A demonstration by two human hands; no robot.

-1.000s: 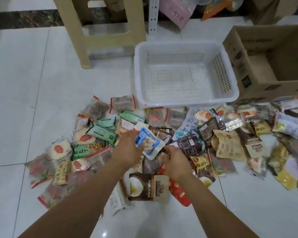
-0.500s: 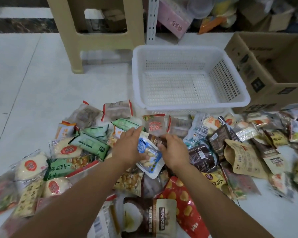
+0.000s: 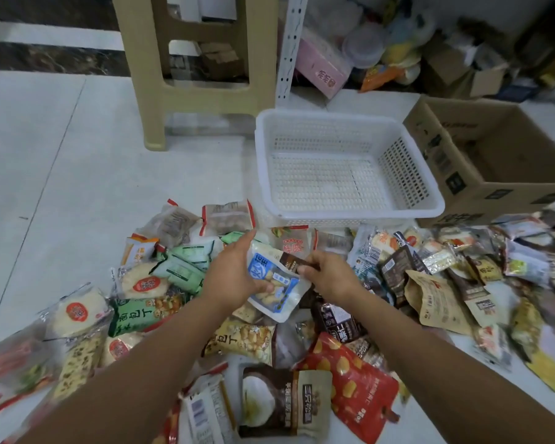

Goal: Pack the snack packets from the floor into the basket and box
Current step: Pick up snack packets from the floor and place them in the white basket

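Observation:
A heap of several snack packets [image 3: 180, 274] covers the white floor in front of me. My left hand [image 3: 234, 274] holds a blue and white packet [image 3: 276, 286] above the heap, thumb on its front. My right hand [image 3: 329, 277] pinches a small brown packet [image 3: 293, 261] that lies against the blue one's top edge. Beyond the heap stands a white plastic basket [image 3: 343, 216] with nothing in it. To its right is an open cardboard box [image 3: 462, 174], its inside mostly hidden by its near wall.
A beige plastic stool [image 3: 189, 91] stands behind the basket to the left. A white slotted shelf post [image 3: 289, 46] and a pink box [image 3: 324, 72] are at the back. More boxes and bags crowd the back right. Bare floor lies to the left.
The camera has tilted up and closer, so the pile sits lower in view. My right hand has taken a small brown packet and brought it to the blue packet in my left hand.

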